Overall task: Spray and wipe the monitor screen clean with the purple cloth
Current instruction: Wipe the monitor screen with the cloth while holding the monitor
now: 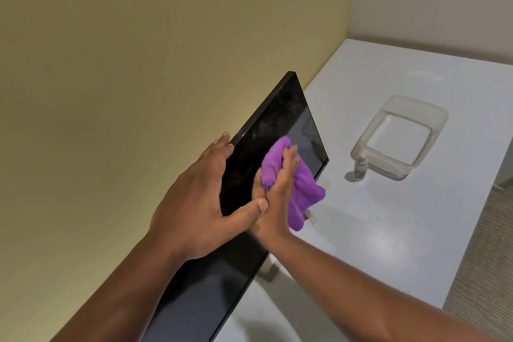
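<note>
Your left hand (198, 197) clasps the monitor (277, 119) by its top edge; your right hand (277, 191), fingers curled, presses the purple cloth (305, 194) against the screen.

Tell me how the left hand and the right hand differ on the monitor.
The left hand is bare and clasps the top edge of the monitor; the right hand holds the purple cloth. The left hand's thumb lies on the screen; the right hand presses the cloth against it. Both touch the monitor.

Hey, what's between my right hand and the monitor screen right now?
The purple cloth, bunched under the right hand against the monitor screen; the head view shows it.
</note>
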Action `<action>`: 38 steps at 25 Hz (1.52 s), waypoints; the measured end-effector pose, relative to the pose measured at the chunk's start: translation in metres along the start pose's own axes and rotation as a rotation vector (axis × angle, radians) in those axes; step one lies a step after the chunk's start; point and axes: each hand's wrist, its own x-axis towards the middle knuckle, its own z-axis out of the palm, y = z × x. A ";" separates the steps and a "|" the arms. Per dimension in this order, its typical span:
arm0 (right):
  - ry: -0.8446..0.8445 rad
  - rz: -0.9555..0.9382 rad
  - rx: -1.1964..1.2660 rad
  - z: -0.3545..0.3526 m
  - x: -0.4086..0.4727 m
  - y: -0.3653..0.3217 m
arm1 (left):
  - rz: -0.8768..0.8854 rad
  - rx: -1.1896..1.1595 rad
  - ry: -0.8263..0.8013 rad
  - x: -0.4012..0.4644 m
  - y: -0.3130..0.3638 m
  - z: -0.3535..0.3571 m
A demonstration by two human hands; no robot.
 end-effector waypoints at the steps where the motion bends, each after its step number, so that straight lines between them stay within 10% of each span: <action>1: 0.066 -0.079 0.025 0.011 0.007 -0.012 | 0.006 0.004 0.002 -0.001 0.000 0.000; 6: -0.253 -0.368 -0.256 0.003 -0.045 0.018 | 0.001 -0.019 0.005 -0.002 -0.002 -0.003; 11: -0.035 -0.103 -0.286 0.003 0.018 -0.005 | -0.014 -0.025 0.003 -0.001 0.000 -0.003; 16: -0.232 -0.419 -0.430 0.005 -0.024 0.004 | 0.012 -0.053 0.006 -0.003 0.000 -0.004; 21: -0.135 -0.115 -0.322 -0.009 0.012 0.001 | -0.018 -0.043 -0.014 -0.001 0.003 -0.005; 27: -0.247 -0.548 -0.424 0.001 -0.012 -0.009 | 0.024 -0.125 0.014 -0.003 0.002 -0.005; 32: -0.094 -0.048 -0.366 0.002 0.031 -0.028 | 0.032 -0.112 0.013 -0.002 0.000 -0.003; 38: -0.424 -0.403 -0.502 -0.019 -0.031 -0.001 | 0.011 -0.068 -0.044 -0.002 -0.004 -0.005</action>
